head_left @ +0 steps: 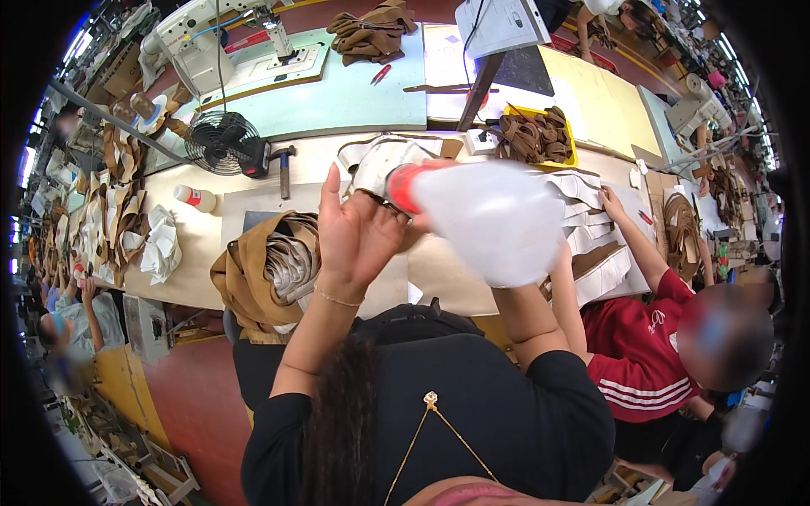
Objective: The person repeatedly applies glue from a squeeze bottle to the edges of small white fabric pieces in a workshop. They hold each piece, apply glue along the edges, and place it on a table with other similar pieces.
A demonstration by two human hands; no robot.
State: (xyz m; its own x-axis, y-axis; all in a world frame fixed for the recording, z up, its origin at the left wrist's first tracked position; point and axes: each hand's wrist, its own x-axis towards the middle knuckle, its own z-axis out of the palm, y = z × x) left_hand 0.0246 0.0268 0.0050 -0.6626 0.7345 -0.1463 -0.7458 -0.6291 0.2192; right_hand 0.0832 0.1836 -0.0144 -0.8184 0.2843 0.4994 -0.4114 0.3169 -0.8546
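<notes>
My right hand (419, 222) grips a large whitish plastic bottle (498, 221) with a red neck, tilted so the red end faces left. The bottle is blurred and covers most of that hand. The red end is against or just over a white, dark-edged cut piece (375, 173) on the table; which of the two I cannot tell. My left hand (359, 240) is palm up, thumb stretched away, its fingertips at the piece's near edge. A rolled bundle of brown and white pieces (253, 261) lies left of my left wrist.
A small fan (226, 142), a hammer (284, 173) and a white bottle (194, 199) stand or lie to the left. A yellow basket (574, 152) of brown strips is at the back right. A co-worker in a red shirt (633, 346) reaches toward white pieces (582, 207) on my right. A sewing machine (198, 42) stands beyond.
</notes>
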